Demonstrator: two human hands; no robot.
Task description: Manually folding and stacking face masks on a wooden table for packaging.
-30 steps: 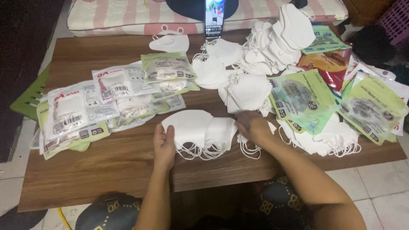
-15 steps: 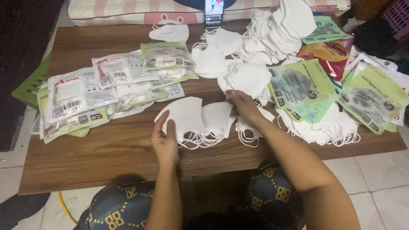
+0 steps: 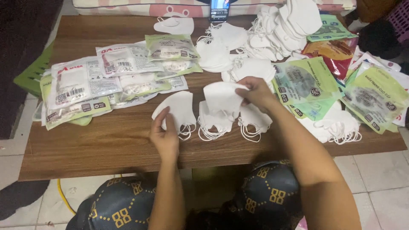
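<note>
A short row of folded white face masks (image 3: pixel 181 110) lies on the brown wooden table (image 3: pixel 106 140) in front of me. My left hand (image 3: pixel 164 134) rests on the leftmost mask, fingers pinching its lower edge. My right hand (image 3: pixel 255 91) holds one white mask (image 3: pixel 222 99) lifted by its edge above two more flat masks (image 3: pixel 253 119) with elastic loops hanging toward the table's front.
Sealed mask packets (image 3: pixel 85 85) are spread at the left. Loose white masks (image 3: pixel 281 30) are piled at the back. Empty green pouches (image 3: pixel 304 83) and more masks (image 3: pixel 341 125) lie at the right. A phone (image 3: pixel 219 9) stands at the far edge.
My right hand has lifted one mask from the row and raised it. My left hand has slid left onto the leftmost mask.
</note>
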